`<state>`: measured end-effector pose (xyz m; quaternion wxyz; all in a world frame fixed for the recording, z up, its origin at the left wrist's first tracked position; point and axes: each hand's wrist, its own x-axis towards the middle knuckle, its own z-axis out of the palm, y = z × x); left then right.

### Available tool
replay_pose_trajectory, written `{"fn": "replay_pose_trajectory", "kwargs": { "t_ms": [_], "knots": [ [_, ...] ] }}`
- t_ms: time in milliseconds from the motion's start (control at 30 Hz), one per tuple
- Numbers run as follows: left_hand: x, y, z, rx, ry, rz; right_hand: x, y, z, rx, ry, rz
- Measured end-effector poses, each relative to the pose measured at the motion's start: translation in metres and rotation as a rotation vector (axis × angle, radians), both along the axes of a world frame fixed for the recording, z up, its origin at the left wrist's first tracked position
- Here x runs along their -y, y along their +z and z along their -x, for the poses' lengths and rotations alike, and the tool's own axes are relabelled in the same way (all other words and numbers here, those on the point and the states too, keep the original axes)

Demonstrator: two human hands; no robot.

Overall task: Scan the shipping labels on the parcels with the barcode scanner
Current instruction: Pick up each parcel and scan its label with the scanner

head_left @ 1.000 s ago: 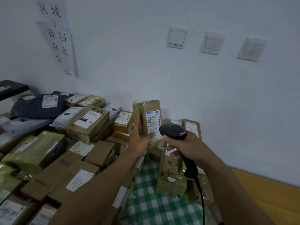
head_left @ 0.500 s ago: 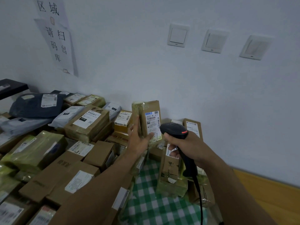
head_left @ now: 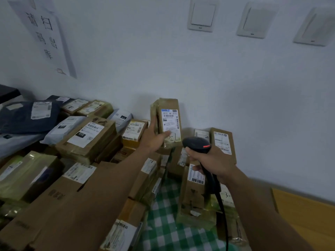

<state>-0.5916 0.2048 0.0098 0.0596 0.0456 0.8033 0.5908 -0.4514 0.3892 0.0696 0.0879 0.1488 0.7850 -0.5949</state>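
My left hand (head_left: 154, 138) holds a small brown taped parcel (head_left: 167, 105) upright near the wall, thumb across the lower edge of its white shipping label (head_left: 170, 123). The label faces me. My right hand (head_left: 212, 160) grips a black barcode scanner (head_left: 196, 144) by its handle, just below and right of the parcel. The scanner's head points up and left toward the label, and a red light shows on its side. Its black cable (head_left: 223, 214) hangs down toward the bottom edge.
Many labelled cardboard boxes (head_left: 87, 136) and mailer bags (head_left: 27, 116) cover the table on the left. More boxes (head_left: 223, 144) lean against the white wall on the right. A green checked cloth (head_left: 166, 223) shows between the piles. Wall switches (head_left: 202, 15) sit above.
The view has tilted down and moved closer. The scanner has drawn slightly away to the right of the held parcel, so its label is more exposed. Both grips are unchanged.
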Motion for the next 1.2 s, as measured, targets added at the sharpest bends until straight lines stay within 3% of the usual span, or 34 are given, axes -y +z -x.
{"fn": "replay_pose_trajectory", "kwargs": {
  "t_ms": [400,700,933,1067,1200],
  "knots": [
    [-0.038,-0.084,0.076,0.155,-0.104,0.224,-0.021,-0.081,0.043,0.161,0.036,0.004],
    [-0.025,-0.113,0.092,0.236,-0.148,0.219,-0.024,-0.103,0.049,0.213,0.045,-0.033],
    [-0.030,-0.132,0.091,-0.090,-0.252,0.698,-0.024,-0.108,0.052,0.208,0.073,-0.047],
    [-0.044,-0.143,0.091,0.009,-0.373,0.897,-0.026,-0.107,0.053,0.219,0.069,-0.035],
    [-0.053,-0.149,0.100,0.077,-0.246,0.802,-0.026,-0.103,0.053,0.228,0.070,-0.045]
  ]
}}
